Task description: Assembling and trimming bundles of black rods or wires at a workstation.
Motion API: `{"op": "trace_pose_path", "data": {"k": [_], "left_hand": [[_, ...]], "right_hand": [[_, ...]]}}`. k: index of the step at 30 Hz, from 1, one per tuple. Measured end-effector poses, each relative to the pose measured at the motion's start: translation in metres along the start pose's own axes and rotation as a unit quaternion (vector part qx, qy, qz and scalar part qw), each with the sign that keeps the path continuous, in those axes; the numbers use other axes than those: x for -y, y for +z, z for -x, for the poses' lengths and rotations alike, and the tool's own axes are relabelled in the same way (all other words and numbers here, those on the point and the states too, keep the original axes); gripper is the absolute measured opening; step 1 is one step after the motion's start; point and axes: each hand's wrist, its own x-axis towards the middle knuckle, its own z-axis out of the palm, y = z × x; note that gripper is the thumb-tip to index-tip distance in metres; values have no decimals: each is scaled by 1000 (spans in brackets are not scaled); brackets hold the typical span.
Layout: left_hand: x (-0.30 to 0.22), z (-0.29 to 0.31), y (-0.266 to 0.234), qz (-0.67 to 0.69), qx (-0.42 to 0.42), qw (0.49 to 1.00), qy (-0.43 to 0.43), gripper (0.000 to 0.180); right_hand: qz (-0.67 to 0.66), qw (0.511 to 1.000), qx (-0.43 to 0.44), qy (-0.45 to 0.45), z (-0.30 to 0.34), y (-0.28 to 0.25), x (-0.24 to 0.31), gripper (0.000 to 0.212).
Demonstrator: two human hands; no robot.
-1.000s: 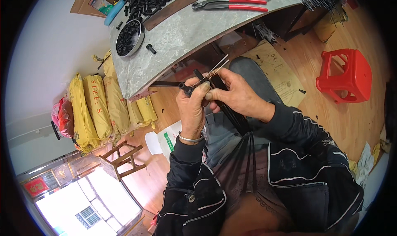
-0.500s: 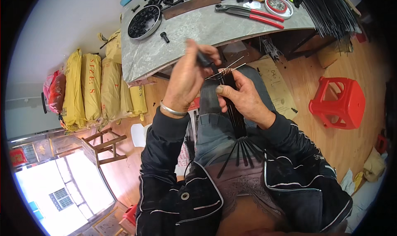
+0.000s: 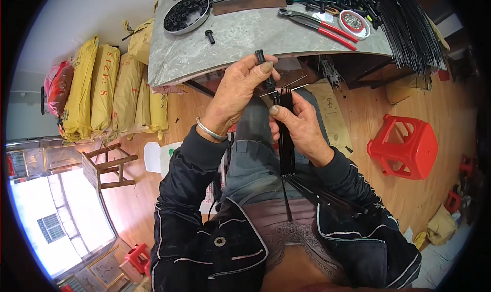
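Black tube point(image 3: 270, 86), pinched between thumb and fingers of the left hand point(image 3: 240, 85), points toward the table point(image 3: 240, 36), far end tipping left, near end just left of the strand bundle point(image 3: 287, 151) gripped by the right hand point(image 3: 302, 126). Counted: one tube, one bundle, its strands too close to tally; on the table, one pair of red-handled pliers point(image 3: 337, 39), two round dishes point(image 3: 176, 32).

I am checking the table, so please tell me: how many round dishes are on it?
2. The left dish holds black parts; the right dish is beside the red-handled pliers. More may be out of view.
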Motion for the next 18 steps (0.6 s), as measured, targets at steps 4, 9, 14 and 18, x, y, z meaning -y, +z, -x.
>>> {"op": "trace_pose_path", "data": {"k": [4,9,14,18], "left_hand": [[1,0,-1,14,15,1000,2,34],[1,3,7,69,8,998,5,34],[8,-2,-1,14,4,1000,1,41],[9,-3,-5,28,16,999,5,45]], "right_hand": [[1,1000,5,-3,-1,-1,-3,18],[15,1000,-9,-23,-2,-1,-6,17],[20,1000,-13,-13,-2,1,-5,15],[8,1000,-13,-10,-3,1,-5,15]]}}
